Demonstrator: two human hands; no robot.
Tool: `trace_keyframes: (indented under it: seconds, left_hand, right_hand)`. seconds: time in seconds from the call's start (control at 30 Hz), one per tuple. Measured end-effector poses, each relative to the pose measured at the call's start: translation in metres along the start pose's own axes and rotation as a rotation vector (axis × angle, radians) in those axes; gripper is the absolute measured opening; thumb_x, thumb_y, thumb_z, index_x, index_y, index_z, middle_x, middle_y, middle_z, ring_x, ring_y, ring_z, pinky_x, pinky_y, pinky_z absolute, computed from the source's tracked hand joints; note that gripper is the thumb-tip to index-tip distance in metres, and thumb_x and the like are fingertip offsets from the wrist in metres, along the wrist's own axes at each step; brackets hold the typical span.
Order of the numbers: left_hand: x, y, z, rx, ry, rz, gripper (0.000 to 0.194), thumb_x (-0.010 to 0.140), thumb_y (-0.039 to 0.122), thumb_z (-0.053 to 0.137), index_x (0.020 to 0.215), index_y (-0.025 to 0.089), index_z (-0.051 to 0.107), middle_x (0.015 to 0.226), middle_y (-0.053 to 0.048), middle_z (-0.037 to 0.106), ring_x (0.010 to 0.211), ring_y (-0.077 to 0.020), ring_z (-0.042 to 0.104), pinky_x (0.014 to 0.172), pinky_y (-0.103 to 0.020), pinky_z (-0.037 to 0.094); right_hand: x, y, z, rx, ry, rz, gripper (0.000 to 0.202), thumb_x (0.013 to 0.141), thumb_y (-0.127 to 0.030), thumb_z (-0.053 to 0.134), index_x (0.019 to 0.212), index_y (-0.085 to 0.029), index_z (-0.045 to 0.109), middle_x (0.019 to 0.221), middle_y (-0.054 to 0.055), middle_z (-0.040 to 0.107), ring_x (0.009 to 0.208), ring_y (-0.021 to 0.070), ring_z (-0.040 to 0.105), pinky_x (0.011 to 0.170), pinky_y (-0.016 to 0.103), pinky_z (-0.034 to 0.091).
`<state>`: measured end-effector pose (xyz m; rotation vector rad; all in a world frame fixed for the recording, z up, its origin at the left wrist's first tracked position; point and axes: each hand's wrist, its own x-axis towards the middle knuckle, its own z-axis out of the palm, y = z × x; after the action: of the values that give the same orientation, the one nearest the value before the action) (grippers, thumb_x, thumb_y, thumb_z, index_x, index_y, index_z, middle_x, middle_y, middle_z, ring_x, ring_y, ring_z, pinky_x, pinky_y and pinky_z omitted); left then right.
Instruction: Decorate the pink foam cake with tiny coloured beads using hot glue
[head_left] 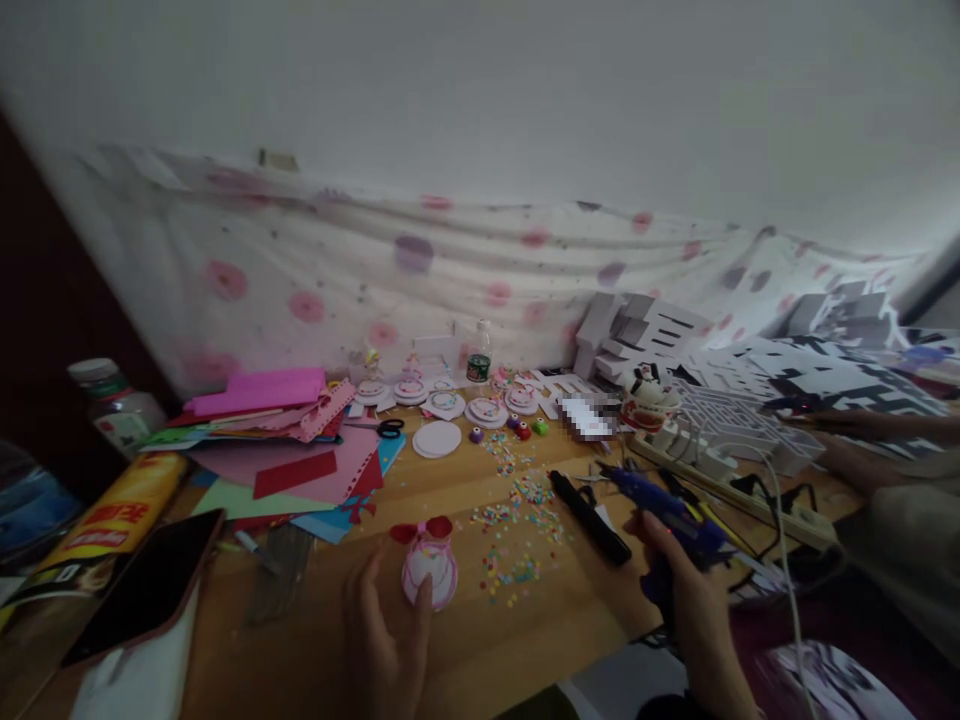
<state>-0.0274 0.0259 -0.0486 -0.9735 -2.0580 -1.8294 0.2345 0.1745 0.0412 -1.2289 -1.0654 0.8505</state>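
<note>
My left hand (386,625) is around a small tiered paper cake (442,578) on the wooden table, its thumb lying on the white round part and its other fingers curled at the left side. Pink trim edges the cake, and a red bow (440,528) sits on top. In my right hand (694,600) is a blue hot glue gun (675,515), fingers wrapped round its handle, the nozzle pointing forward and left over the table. A black pen-like tool (592,518) lies just left of the gun. Colourful round confetti (510,570) is scattered between my hands.
Coloured paper (285,470), black-handled scissors (390,429) and a phone (146,585) lie left. Several decorated paper cakes (487,410) and stacked white discs (436,439) stand behind. A power strip (739,490) with cords runs right, near another person's hand (847,450).
</note>
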Motion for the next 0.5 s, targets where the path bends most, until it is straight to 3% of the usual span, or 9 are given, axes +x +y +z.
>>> trace_keyframes:
  seconds: [0.1,0.2,0.27,0.33,0.4,0.47,0.5]
  left_hand:
    - [0.001,-0.005,-0.015,0.008,-0.029,0.018,0.044,0.087,0.043,0.063,0.123,0.019,0.057,0.123,-0.015,0.063,0.118,-0.0318,0.060,0.101,-0.054,0.049]
    - [0.002,0.000,-0.037,0.061,-0.013,0.172,0.027,0.094,0.027,0.053,0.119,0.021,0.062,0.115,-0.012,0.069,0.108,-0.0266,0.065,0.093,-0.044,0.053]
    - [0.008,0.015,-0.053,0.068,-0.027,0.353,0.026,0.094,0.018,0.050,0.113,0.025,0.067,0.100,-0.007,0.075,0.092,-0.0229,0.069,0.082,-0.038,0.055]
    - [0.022,0.044,-0.069,0.026,-0.127,0.559,0.032,0.091,0.012,0.051,0.113,0.027,0.069,0.085,-0.003,0.076,0.077,-0.0198,0.071,0.073,-0.033,0.055]
    - [0.041,0.086,-0.083,-0.010,-0.254,0.756,0.034,0.088,0.011,0.055,0.114,0.028,0.069,0.078,-0.001,0.077,0.068,-0.0174,0.071,0.068,-0.030,0.056]
    - [0.059,0.134,-0.098,-0.033,-0.385,0.933,0.025,0.086,0.014,0.061,0.103,0.028,0.072,0.071,0.002,0.075,0.063,-0.0164,0.070,0.065,-0.029,0.057]
    - [0.064,0.158,-0.106,-0.012,-0.466,1.000,0.018,0.086,0.019,0.065,0.099,0.028,0.073,0.076,0.001,0.077,0.067,-0.0174,0.071,0.071,-0.031,0.059]
  right_hand:
    - [-0.017,0.008,0.011,0.168,-0.118,0.179,0.050,0.049,-0.055,0.089,0.076,-0.015,0.074,0.070,0.008,0.073,0.061,0.0211,0.066,0.048,0.026,0.049]
    - [-0.034,0.000,0.017,0.195,-0.237,0.161,0.045,0.058,-0.058,0.085,0.065,-0.016,0.071,0.057,0.004,0.063,0.047,0.0143,0.053,0.038,0.023,0.036]
    - [-0.042,-0.011,0.018,0.191,-0.319,0.105,0.047,0.066,-0.061,0.079,0.059,-0.016,0.068,0.050,0.000,0.054,0.042,0.0104,0.041,0.036,0.022,0.026]
    - [-0.049,-0.021,0.018,0.225,-0.370,0.062,0.047,0.069,-0.062,0.076,0.059,-0.016,0.067,0.051,0.000,0.052,0.042,0.0098,0.038,0.038,0.022,0.026]
    - [-0.055,-0.028,0.016,0.278,-0.393,0.044,0.046,0.068,-0.060,0.077,0.061,-0.016,0.068,0.056,0.002,0.057,0.045,0.0104,0.041,0.041,0.024,0.030]
    - [-0.062,-0.032,0.015,0.318,-0.389,0.050,0.042,0.066,-0.057,0.080,0.066,-0.016,0.069,0.060,0.002,0.060,0.047,0.0115,0.045,0.043,0.024,0.034]
    - [-0.066,-0.033,0.014,0.330,-0.379,0.057,0.041,0.065,-0.055,0.082,0.070,-0.017,0.070,0.063,0.002,0.062,0.049,0.0123,0.048,0.044,0.024,0.036]
